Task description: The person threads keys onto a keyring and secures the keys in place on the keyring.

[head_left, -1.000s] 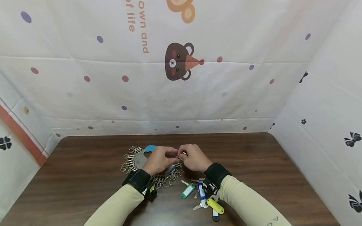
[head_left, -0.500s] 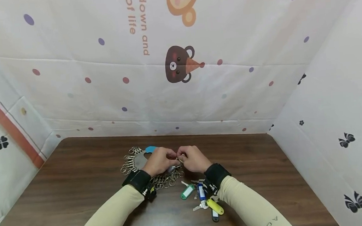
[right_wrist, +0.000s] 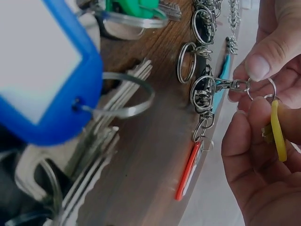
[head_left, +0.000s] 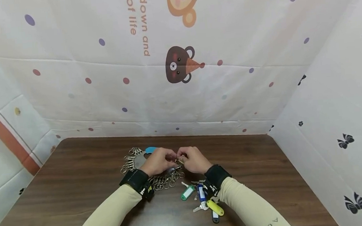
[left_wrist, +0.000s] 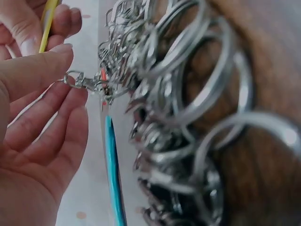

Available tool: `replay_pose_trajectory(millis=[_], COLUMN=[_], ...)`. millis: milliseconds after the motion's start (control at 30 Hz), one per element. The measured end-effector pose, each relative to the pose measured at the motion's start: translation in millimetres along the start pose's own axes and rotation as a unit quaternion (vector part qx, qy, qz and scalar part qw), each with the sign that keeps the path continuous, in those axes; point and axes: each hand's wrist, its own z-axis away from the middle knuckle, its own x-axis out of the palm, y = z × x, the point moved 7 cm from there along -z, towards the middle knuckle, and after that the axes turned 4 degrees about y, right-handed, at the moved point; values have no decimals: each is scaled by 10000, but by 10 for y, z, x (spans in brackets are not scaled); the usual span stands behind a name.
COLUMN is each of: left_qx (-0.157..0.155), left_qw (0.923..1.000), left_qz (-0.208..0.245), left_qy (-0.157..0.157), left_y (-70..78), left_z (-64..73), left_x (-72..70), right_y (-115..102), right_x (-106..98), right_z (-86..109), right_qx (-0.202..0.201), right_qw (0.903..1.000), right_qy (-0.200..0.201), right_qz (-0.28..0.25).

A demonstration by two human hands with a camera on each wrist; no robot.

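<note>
My left hand pinches a small metal ring at the end of a swivel clip between thumb and fingertips. Against it, my right hand holds a yellow key tag with its split ring; the ring meets the clip's ring at the fingertips. Whether they are linked I cannot tell. The clip hangs from a flat grey metal key holder with a blue part and many clips and rings along its edge. The left hand covers part of the holder.
On the table, nearer the body, lie keys with a green tag, a blue tag, another yellow tag and a black tag. A red tag hangs from the holder. Printed cloth walls surround the table.
The hands stay close together over the holder; only slight finger movements show. The left forearm has shifted slightly left. The tags on the table have not moved.
</note>
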Motion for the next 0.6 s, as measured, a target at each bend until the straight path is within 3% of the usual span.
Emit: replay_pose_trajectory(millis=[267, 467, 600], left_qx=[-9, -60, -4], left_qw=[10000, 9989, 9989], left_qz=[60, 455, 453], left_qy=[42, 102, 108], left_y=[-62, -104, -111], left_z=[3, 11, 19], left_x=[-4, -14, -24], right_y=[-41, -29, -3], right_x=[44, 35, 38], right_z=[-17, -32, -38], right_qx=[-208, -106, 5], right_qw=[9997, 9997, 9995], right_qy=[-90, 12, 50], right_qz=[-30, -213, -326])
